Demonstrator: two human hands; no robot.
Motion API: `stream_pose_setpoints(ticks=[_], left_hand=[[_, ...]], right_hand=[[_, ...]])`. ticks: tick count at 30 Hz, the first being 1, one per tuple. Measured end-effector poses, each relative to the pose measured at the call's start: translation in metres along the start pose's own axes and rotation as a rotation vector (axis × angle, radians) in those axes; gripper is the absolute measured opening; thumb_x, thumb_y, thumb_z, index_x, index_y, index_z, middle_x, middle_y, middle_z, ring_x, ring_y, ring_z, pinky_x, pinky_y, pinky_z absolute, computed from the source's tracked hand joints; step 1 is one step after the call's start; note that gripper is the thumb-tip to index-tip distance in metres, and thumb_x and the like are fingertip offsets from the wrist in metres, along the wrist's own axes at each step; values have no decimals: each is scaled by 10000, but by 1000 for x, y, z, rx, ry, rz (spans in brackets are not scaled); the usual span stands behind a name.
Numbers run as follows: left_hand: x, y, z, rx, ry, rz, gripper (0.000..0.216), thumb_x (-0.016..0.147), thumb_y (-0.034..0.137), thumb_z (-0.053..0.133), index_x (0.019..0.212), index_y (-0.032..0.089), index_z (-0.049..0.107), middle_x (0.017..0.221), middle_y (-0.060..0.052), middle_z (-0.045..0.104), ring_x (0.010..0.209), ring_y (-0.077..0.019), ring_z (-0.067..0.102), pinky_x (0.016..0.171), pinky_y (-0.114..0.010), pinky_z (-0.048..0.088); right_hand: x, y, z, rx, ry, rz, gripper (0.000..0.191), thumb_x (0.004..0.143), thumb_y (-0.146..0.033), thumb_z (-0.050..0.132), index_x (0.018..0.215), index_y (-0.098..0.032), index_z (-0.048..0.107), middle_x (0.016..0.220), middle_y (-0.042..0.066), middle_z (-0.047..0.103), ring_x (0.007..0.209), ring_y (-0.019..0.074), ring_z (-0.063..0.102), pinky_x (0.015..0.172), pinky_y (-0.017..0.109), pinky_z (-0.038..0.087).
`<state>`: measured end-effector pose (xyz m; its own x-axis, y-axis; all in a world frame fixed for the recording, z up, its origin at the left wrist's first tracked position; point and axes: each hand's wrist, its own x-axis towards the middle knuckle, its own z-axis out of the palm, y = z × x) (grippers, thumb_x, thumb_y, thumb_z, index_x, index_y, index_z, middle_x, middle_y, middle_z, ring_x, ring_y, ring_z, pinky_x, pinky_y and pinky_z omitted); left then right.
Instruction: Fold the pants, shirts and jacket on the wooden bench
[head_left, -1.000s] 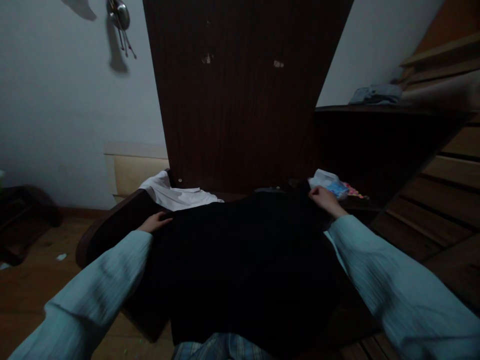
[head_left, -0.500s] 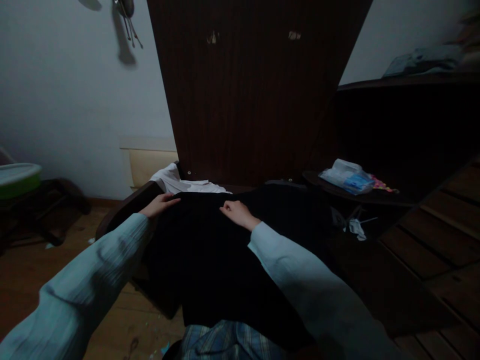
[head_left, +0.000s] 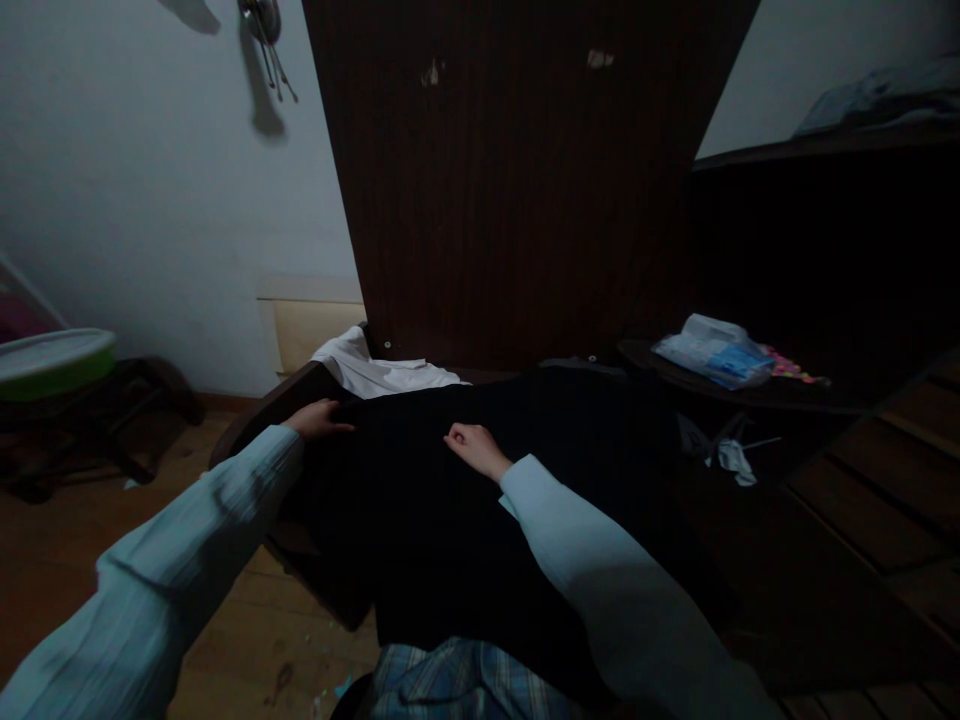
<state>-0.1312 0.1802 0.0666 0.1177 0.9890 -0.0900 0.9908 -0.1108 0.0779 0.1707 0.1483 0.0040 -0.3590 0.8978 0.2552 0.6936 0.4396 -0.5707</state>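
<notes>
A large black cloth [head_left: 450,540], probably a garment, lies spread in front of me, its folds hard to make out in the dark. My left hand [head_left: 316,420] rests on its far left corner, fingers stretched out over the fabric. Nearer the middle, just below the far edge, my right hand [head_left: 478,450] has its fingers curled into a pinch against the black cloth. Behind that edge lies a white cloth [head_left: 382,372], partly covered by the black one.
A dark wooden panel [head_left: 510,200] rises behind the cloth. To the right, a shelf holds a clear plastic package [head_left: 716,352]. A green tub with a pale lid [head_left: 60,362] sits on a dark stool at left. Wall hooks [head_left: 264,40] hang upper left.
The view has turned slightly left. My left hand has slid a little toward me from the cloth's far edge. My right hand is also slightly nearer, still curled.
</notes>
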Motion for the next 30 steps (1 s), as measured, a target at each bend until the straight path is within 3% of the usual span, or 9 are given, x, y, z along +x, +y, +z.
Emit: stream_pose_setpoints(ticks=[2, 4, 9, 12, 16, 20, 24, 26, 30], left_hand=[[5, -3, -4, 30, -79, 21, 411, 550, 476, 574, 825, 175, 621, 941, -83, 640, 902, -257, 578, 777, -279, 442], [8, -5, -13, 38, -76, 18, 333, 579, 417, 562, 803, 177, 614, 895, -73, 648, 877, -251, 585, 770, -284, 441], [3, 1, -40, 74, 192, -54, 341, 684, 433, 497, 832, 138, 581, 870, -119, 621, 838, -279, 583, 717, -325, 443], [-2, 13, -48, 98, 227, -148, 332, 681, 455, 514, 761, 141, 583, 857, -134, 613, 860, -305, 572, 723, -354, 440], [1, 32, -51, 34, 181, -177, 307, 655, 441, 553, 624, 136, 575, 767, -131, 614, 858, -306, 570, 747, -374, 433], [5, 56, -54, -249, 65, -53, 325, 646, 463, 554, 564, 150, 578, 624, -70, 600, 764, -263, 583, 701, -343, 454], [-2, 81, -54, -681, -137, 144, 405, 644, 504, 553, 775, 132, 643, 728, -64, 647, 762, -221, 596, 668, -297, 473], [-8, 89, -50, -830, -154, 235, 439, 625, 482, 591, 922, 161, 627, 846, -49, 661, 848, -206, 591, 722, -272, 468], [-20, 83, -33, -748, -101, 230, 405, 573, 436, 653, 885, 179, 635, 898, -35, 663, 891, -201, 583, 774, -250, 449]], right_hand=[[0, 0, 1, 0, 3, -12, 151, 788, -234, 507, 671, -166, 573, 603, -23, 514, 565, 81, 444, 543, 187, 283], [0, 1, 1, 1, 9, -20, 147, 784, -235, 513, 670, -166, 576, 611, -21, 517, 573, 81, 444, 545, 188, 283], [0, 1, 0, 24, 19, -10, 154, 785, -241, 510, 670, -168, 584, 603, -23, 511, 565, 81, 438, 539, 190, 282], [0, 2, 1, 63, 16, 2, 161, 787, -242, 504, 673, -167, 589, 591, -26, 504, 556, 78, 437, 533, 184, 289], [1, 4, 3, 93, 23, 19, 163, 781, -257, 507, 676, -168, 596, 582, -28, 506, 549, 77, 435, 527, 179, 293], [3, 7, 5, 110, 17, 21, 165, 780, -257, 505, 677, -162, 591, 578, -28, 507, 545, 79, 433, 528, 180, 295], [3, 8, 5, 135, 27, 32, 163, 778, -262, 508, 682, -157, 587, 573, -31, 498, 544, 79, 434, 526, 180, 293], [4, 8, 4, 152, 29, 44, 161, 776, -260, 509, 679, -157, 586, 567, -33, 496, 539, 78, 433, 522, 179, 292], [4, 8, 5, 200, 43, 47, 164, 778, -253, 504, 672, -157, 584, 567, -32, 500, 541, 78, 439, 524, 177, 300]])
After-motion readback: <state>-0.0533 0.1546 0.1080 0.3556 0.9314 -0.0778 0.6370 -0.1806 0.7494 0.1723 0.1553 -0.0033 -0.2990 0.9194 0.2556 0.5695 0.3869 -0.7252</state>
